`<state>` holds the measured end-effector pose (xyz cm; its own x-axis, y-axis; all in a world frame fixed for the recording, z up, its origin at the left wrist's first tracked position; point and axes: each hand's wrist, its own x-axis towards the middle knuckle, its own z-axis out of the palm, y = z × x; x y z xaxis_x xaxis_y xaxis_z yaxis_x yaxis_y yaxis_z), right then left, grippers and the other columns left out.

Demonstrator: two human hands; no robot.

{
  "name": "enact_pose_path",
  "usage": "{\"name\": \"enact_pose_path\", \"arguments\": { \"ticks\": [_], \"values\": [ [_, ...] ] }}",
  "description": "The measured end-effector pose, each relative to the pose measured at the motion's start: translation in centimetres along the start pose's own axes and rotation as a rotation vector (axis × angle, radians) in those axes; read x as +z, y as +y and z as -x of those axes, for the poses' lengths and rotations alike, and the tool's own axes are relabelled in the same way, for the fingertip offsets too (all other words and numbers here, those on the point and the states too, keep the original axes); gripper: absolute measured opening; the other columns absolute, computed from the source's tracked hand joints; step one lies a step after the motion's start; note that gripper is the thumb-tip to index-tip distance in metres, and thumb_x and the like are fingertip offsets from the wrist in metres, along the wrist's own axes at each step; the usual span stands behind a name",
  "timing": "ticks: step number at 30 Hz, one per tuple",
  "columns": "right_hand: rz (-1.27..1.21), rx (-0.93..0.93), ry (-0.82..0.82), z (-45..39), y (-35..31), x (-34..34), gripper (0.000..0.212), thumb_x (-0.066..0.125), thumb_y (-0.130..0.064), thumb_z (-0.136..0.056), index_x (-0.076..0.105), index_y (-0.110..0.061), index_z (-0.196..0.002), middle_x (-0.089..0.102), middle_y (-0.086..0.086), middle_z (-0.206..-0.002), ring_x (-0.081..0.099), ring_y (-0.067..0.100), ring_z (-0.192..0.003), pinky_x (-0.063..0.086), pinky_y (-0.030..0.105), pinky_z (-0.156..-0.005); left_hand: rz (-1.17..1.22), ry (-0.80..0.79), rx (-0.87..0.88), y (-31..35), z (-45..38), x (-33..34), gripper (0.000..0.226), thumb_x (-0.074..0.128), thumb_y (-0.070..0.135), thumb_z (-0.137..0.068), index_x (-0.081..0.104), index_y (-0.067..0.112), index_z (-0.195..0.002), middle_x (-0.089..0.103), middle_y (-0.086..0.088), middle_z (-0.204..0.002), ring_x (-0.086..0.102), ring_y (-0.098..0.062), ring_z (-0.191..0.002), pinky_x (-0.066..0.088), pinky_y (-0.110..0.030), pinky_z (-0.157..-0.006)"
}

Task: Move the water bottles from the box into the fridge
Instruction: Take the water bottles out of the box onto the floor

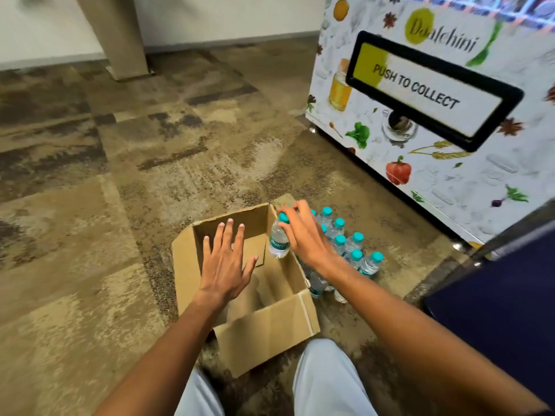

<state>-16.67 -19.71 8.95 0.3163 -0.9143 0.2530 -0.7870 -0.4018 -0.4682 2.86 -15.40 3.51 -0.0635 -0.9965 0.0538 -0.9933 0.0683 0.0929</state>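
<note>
The person's knees (pixel 324 382), in pale trousers, fill the bottom edge at 6 o'clock, and both bare forearms reach forward from there over an open cardboard box (pixel 264 319) that sits on the mottled brown carpet (pixel 90 235). The box's flaps are folded outward, and the part of its floor that shows is bare cardboard.

The left hand (pixel 225 265) hovers flat above the box's opening, its fingers (pixel 217 238) spread wide and gripping nothing. The right hand (pixel 303 235), toward 1 o'clock from the box, has its fingers closed around the teal cap and neck of a water bottle (pixel 279 243), which hangs tilted just over the box's right wall, clear of the floor.

Just beyond that wall, at 3 o'clock from the box, a cluster of water bottles (pixel 354 250) with teal caps stands upright on the carpet, packed close together; the right wrist hides part of the group.

At 1 to 2 o'clock a white vending machine (pixel 450 175), printed with vegetables and spices, carries a black-framed flap (pixel 426 88) reading "PUSH TO COLLECT". A dark blue panel (pixel 495 295) stands at 4 o'clock. A beige column (pixel 120 34) meets the floor at 11 o'clock.
</note>
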Motion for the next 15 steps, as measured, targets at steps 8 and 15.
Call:
{"name": "enact_pose_path", "arguments": {
  "ticks": [8,15],
  "values": [
    [0.163,0.023,0.154,5.4,4.1,-5.0,0.034,0.057,-0.024,-0.098,0.055,-0.011,-0.130,0.046,0.009,-0.109,0.050,0.023,-0.094,0.049,0.038,-0.080,-0.009,-0.002,0.094,5.4,1.2,-0.3,0.078,0.022,0.061,-0.091,0.021,0.016,-0.154,0.016,-0.014,-0.161,0.015,-0.030,-0.149,0.021,-0.055,-0.116],
    [0.366,0.136,0.102,10.2,8.9,-2.6,0.032,0.062,-0.029,-0.095,0.058,-0.014,-0.123,0.050,0.007,-0.105,0.049,0.018,-0.083,0.051,0.036,-0.069,0.003,-0.070,0.162,8.1,2.3,1.0,0.084,0.005,0.064,-0.087,0.011,0.017,-0.156,0.007,-0.012,-0.163,0.008,-0.030,-0.151,0.019,-0.054,-0.118]
  ]
}}
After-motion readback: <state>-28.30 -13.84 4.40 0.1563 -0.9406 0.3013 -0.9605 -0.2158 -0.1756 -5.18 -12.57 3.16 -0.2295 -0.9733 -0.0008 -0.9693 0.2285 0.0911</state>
